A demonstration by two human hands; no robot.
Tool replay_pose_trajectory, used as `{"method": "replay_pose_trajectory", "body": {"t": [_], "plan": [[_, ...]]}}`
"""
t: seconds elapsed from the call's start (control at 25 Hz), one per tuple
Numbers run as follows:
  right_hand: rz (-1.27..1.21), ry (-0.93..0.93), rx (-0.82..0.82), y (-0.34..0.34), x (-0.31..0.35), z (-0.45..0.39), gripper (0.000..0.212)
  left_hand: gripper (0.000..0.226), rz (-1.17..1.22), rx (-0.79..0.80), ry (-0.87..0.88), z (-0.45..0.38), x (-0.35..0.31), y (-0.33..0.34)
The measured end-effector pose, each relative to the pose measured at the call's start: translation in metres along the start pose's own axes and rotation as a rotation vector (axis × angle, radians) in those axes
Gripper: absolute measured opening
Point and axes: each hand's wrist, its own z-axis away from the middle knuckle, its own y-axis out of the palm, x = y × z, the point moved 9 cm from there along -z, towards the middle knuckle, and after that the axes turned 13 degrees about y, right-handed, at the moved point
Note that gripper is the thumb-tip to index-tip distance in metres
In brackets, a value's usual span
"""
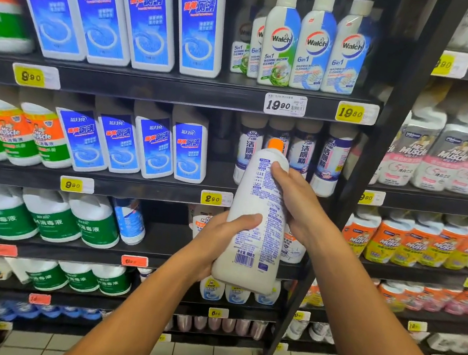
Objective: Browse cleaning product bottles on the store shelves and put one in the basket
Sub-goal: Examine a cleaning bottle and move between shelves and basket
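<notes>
**White bottle held up in both hands before the shelves**

A person is holding a white bottle (255, 221) with an orange cap upright in front of the store shelves (161, 84), its back label of small blue print and a barcode facing the camera. The left hand (217, 242) is gripping the lower part, thumb lying across the label and fingers wrapped behind. The right hand (294, 199) is clamping the upper part from the right side, thumb pressing on the label near the shoulder. Both grips are closed on the bottle.

Behind it, blue-labelled bottles (148, 14) are standing in rows on the upper shelves, with Walch bottles (314, 42) to their right and green-labelled jugs (49, 217) lower down. Yellow price tags (350, 113) are lining the shelf edges. A dark red shape at the lower left corner is possibly a basket, but it is too blurred to tell.
</notes>
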Motion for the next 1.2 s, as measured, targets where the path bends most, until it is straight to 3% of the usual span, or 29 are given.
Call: {"method": "replay_pose_trajectory", "body": {"t": [0.08, 0.2, 0.28, 0.36, 0.44, 0.56, 0.68, 0.8, 0.96, 1.2], "plan": [[-0.020, 0.007, -0.050, 0.000, -0.006, 0.006, 0.052, 0.046, -0.216, -0.041, 0.101, -0.002, -0.008, -0.003], [-0.075, -0.015, -0.141, 0.002, -0.015, 0.011, 0.070, 0.063, -0.610, -0.041, 0.154, -0.001, -0.015, 0.005], [-0.095, -0.036, -0.208, -0.004, -0.014, 0.014, 0.067, 0.066, -0.756, 0.029, 0.155, 0.000, -0.016, 0.013], [-0.148, -0.065, -0.151, -0.011, -0.007, 0.016, 0.050, 0.059, -0.656, 0.108, 0.138, 0.000, -0.022, 0.012], [-0.228, -0.058, 0.038, -0.009, 0.001, 0.018, 0.044, 0.047, -0.377, 0.132, 0.077, 0.000, -0.024, 0.002], [-0.387, -0.045, 0.357, 0.007, 0.005, 0.025, 0.061, 0.044, -0.189, 0.243, -0.092, 0.006, 0.000, -0.001], [-0.484, -0.032, 0.492, 0.020, 0.003, 0.029, 0.073, 0.050, 0.035, 0.300, -0.167, 0.015, 0.022, 0.016], [-0.358, 0.017, 0.331, 0.010, 0.001, 0.025, 0.044, 0.060, 0.012, 0.231, -0.065, 0.011, 0.019, 0.016], [-0.074, 0.025, 0.003, -0.014, 0.002, 0.016, 0.035, 0.053, -0.157, 0.120, -0.029, 0.007, 0.003, 0.016], [-0.002, 0.013, -0.058, -0.019, -0.007, 0.011, 0.031, 0.048, -0.254, 0.125, -0.086, 0.006, 0.004, 0.012]]}}
